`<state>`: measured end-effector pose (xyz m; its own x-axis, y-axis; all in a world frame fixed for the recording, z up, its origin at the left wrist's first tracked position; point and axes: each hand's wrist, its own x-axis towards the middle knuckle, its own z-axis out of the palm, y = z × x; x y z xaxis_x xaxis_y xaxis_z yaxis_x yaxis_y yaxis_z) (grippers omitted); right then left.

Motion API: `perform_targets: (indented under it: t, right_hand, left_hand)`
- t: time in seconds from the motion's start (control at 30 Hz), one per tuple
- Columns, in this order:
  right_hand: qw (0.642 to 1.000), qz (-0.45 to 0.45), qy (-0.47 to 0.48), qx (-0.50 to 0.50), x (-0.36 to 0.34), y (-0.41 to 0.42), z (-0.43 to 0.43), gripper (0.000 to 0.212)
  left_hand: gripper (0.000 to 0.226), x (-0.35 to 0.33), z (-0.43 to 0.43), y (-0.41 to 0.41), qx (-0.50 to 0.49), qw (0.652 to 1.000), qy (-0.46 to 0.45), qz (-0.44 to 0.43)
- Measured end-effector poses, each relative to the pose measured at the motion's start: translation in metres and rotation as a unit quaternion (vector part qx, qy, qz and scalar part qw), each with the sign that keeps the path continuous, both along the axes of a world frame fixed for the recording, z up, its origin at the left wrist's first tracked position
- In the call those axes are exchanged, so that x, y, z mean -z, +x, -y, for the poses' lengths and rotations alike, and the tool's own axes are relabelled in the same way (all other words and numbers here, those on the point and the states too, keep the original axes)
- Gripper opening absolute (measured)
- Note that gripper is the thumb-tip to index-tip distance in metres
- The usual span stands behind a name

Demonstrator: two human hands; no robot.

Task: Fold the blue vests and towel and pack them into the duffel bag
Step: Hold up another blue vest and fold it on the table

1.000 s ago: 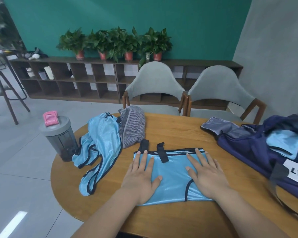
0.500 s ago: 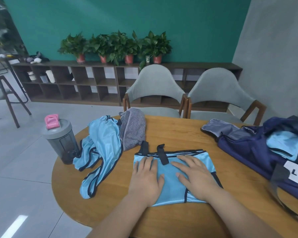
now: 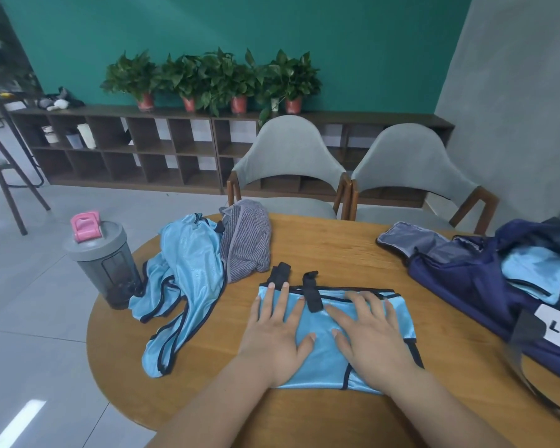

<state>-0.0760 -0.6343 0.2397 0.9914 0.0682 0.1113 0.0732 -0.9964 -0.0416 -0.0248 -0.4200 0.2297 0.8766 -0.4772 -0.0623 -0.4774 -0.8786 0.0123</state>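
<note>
1. Round wooden surface (image 3: pixel 337 247), smooth grain, and at its 6 o'clock edge lies the folded blue vest (image 3: pixel 324 363): shiny, slippery-looking mesh with dark piping.
2. The vest makes a flat rectangle, long axis running 9 to 3 o'clock, and its two black straps (image 3: pixel 311 292) poke out toward 12.
3. Left hand (image 3: pixel 274 337) is flat on the vest's 9 o'clock half, fingers straight and spread, gripping nothing.
4. Right hand (image 3: pixel 372 337) presses the 3 o'clock half just the same, palm down and fingers splayed.
5. At 10 o'clock a second blue vest (image 3: pixel 188 270) lies crumpled and unfolded, its piped loops trailing toward 7.
6. Touching it at 11 o'clock is the grey striped towel (image 3: pixel 246 240), bunched in a soft mound.
7. At 3 o'clock sits the navy duffel bag (image 3: pixel 459 279), fabric slack, flap open, light blue cloth (image 3: pixel 537 270) showing inside.
8. A grey shaker bottle (image 3: pixel 105 266) with a pink cap stands upright at 9 o'clock, beside the crumpled vest.
</note>
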Motion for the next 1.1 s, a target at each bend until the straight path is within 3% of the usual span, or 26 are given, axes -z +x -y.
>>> perform_targets:
  t: [0.13,0.4,0.5,0.63,0.77,0.83,0.97,1.1]
  right_hand:
    - [0.990,0.089,0.006,-0.107,0.003,0.020,-0.006,0.055]
    - [0.998,0.007,0.055,-0.014,-0.010,0.072,-0.025,0.058]
    - [0.998,0.042,0.050,-0.010,0.000,0.070,-0.028,0.053]
    - [0.987,0.120,0.105,-0.018,0.010,0.062,-0.025,0.040]
    - [0.979,0.130,0.132,-0.081,0.003,0.051,-0.014,0.016]
    - [0.978,0.126,0.126,-0.112,0.005,0.044,0.001,0.017]
    - [0.995,0.024,0.028,-0.087,0.004,0.036,0.039,0.043]
    - [0.996,-0.078,-0.008,-0.030,-0.003,0.033,0.062,0.051]
  left_hand:
    - [0.083,0.001,0.000,-0.002,0.000,1.000,-0.021,0.016]
    - [0.075,-0.002,-0.005,-0.010,0.019,0.987,-0.132,0.088]
    - [0.069,-0.004,-0.006,-0.013,0.023,0.986,-0.127,0.105]
    - [0.077,-0.001,-0.005,-0.007,0.012,0.995,-0.082,0.056]
    - [0.083,0.003,-0.003,-0.002,0.007,0.999,-0.042,0.007]
    - [0.085,0.003,-0.002,0.000,0.005,1.000,-0.029,-0.007]
    - [0.085,-0.005,-0.001,0.002,0.003,0.999,-0.008,-0.031]
    - [0.077,-0.021,0.010,0.004,-0.026,0.999,-0.015,-0.021]
